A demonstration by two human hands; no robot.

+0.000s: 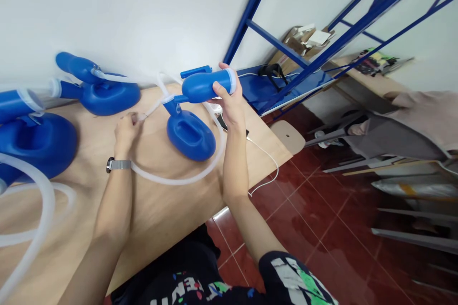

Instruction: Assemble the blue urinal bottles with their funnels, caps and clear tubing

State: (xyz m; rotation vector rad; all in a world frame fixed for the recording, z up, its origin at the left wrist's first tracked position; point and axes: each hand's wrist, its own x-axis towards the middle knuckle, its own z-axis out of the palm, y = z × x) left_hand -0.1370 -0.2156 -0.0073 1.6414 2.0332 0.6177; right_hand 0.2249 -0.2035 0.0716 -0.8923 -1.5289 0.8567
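My right hand (229, 100) grips a blue plastic tube piece (203, 85) with a clear collar at its end, lifted above the wooden table (157, 209). Below it, joined by a blue neck, a blue cup-shaped funnel (190, 134) rests on the table. A clear flexible hose (179, 178) loops from this piece round the funnel. My left hand (127, 131), with a wristwatch, pinches the thin end of the clear hose just left of the funnel.
Two more blue funnel sets (103, 90) (32, 140) with clear hoses (36, 209) lie on the table's left. A white cable (266, 162) hangs off the table edge. Blue metal shelving (286, 52), a stool (288, 136) and clutter stand on the red tiled floor.
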